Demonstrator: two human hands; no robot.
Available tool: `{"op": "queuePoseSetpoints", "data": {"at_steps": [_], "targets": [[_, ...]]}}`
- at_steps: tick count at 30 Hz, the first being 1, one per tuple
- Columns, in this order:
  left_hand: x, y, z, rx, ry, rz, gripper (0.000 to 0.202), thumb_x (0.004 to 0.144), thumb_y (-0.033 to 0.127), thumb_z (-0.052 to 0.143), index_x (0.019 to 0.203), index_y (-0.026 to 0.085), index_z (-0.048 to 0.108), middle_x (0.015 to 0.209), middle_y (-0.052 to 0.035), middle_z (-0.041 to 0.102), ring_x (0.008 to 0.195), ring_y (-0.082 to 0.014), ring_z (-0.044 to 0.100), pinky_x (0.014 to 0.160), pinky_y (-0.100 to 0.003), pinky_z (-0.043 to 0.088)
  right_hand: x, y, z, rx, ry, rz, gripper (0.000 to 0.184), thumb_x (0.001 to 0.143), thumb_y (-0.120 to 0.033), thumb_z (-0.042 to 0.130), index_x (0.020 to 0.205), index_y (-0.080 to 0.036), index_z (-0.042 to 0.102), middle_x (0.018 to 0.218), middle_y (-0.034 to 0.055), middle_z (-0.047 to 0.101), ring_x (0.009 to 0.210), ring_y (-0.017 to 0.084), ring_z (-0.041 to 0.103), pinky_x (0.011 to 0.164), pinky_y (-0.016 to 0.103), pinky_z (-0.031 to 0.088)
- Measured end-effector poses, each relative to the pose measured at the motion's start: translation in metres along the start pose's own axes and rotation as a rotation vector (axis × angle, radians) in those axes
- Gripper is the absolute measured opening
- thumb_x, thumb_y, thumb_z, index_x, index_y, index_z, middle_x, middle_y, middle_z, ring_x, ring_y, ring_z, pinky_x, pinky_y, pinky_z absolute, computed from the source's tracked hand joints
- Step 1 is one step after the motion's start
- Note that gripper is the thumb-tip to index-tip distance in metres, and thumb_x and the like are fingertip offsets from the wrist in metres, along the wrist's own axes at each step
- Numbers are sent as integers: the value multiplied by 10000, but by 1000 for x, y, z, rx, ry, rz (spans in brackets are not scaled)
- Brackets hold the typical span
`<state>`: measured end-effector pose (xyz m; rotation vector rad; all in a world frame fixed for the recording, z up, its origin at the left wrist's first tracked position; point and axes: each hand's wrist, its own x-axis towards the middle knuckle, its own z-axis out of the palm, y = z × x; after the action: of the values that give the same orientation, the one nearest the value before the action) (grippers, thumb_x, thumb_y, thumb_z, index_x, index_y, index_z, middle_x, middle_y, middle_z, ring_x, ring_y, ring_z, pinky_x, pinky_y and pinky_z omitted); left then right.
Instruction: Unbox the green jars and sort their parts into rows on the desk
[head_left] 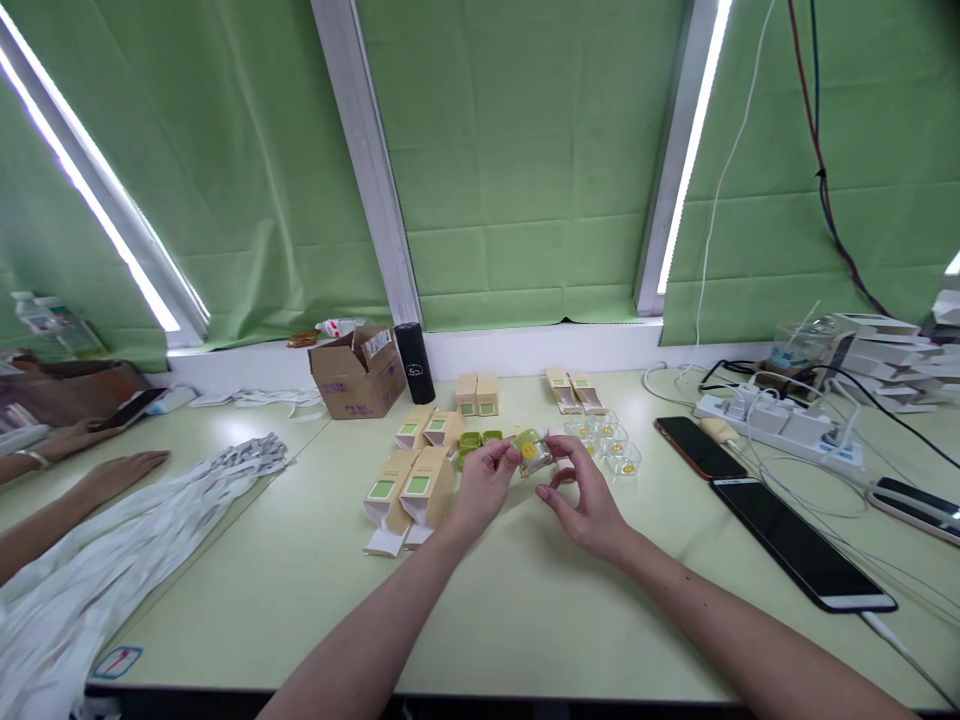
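Observation:
My left hand (484,486) pinches a small clear jar with a green lid and a yellow label (532,450) above the pale green table (525,600). My right hand (586,495) is just right of the jar, fingers curled and partly apart, thumb and forefinger close to it; nothing shows in its grip. Several clear jars (611,442) stand behind my right hand. Green lids (476,440) lie behind my left hand. Tan cartons with green labels (409,490) lie open to the left.
A brown cardboard box (358,372) and a black cylinder (414,362) stand at the back. Phones (799,543) and a power strip (780,420) with cables lie on the right. White straps (112,540) and another person's hands (120,470) are on the left.

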<state>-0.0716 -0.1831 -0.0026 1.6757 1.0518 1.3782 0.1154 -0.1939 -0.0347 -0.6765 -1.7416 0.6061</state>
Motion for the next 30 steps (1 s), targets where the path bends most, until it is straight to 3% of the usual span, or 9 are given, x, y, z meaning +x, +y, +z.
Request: {"op": "queuePoseSetpoints", "data": {"at_steps": [5, 10, 12, 15, 18, 23, 30], "targets": [[1, -4, 0, -23, 63, -34, 636, 776, 748, 731, 1034, 168, 775, 986, -106, 717, 884, -228, 649, 785, -331, 528, 0, -5, 2, 127, 18, 98, 452, 942, -360, 699, 1357, -324, 522, 1285, 93, 586, 1135, 263, 590, 797, 387, 606], [-2, 1, 2, 119, 118, -20, 522, 690, 598, 866, 982, 178, 763, 1038, -103, 722, 957, -240, 667, 861, -350, 541, 5, 0, 7, 517, 63, 300, 347, 938, -495, 716, 1198, -291, 608, 1094, 62, 641, 934, 223, 648, 716, 373, 605], [-4, 4, 2, 138, 111, 11, 507, 752, 628, 811, 989, 181, 770, 1044, -110, 723, 980, -249, 673, 884, -365, 546, 8, 3, 6, 685, 53, 366, 361, 902, -507, 757, 1152, -280, 628, 1070, 56, 664, 882, 216, 667, 717, 388, 607], [-7, 6, 2, 82, 90, 48, 546, 952, 677, 552, 1032, 187, 778, 1005, -119, 738, 1031, -264, 678, 912, -386, 547, 11, 6, 2, 858, 26, 442, 359, 884, -509, 769, 1122, -273, 640, 1057, 62, 722, 856, 235, 711, 737, 417, 600], [-7, 5, 3, 3, 86, 41, 547, 1020, 639, 452, 1077, 190, 758, 935, -102, 752, 1051, -264, 680, 932, -393, 539, 13, 9, -2, 884, 38, 468, 331, 915, -519, 715, 1105, -259, 638, 1029, 80, 761, 839, 257, 738, 719, 432, 594], [-7, 2, 5, -4, 82, -9, 466, 981, 606, 563, 1049, 179, 736, 890, -85, 743, 921, -233, 668, 854, -360, 514, 15, 15, -5, 784, 70, 447, 339, 950, -567, 637, 1084, -257, 616, 1044, 101, 773, 860, 286, 756, 710, 459, 595], [-10, 2, 7, 130, 38, -18, 408, 957, 536, 627, 1161, 190, 698, 1013, -92, 737, 929, -222, 648, 795, -337, 485, 11, 12, -2, 811, 113, 459, 362, 908, -523, 725, 1141, -270, 613, 1051, 71, 759, 864, 248, 741, 743, 425, 599]]}}
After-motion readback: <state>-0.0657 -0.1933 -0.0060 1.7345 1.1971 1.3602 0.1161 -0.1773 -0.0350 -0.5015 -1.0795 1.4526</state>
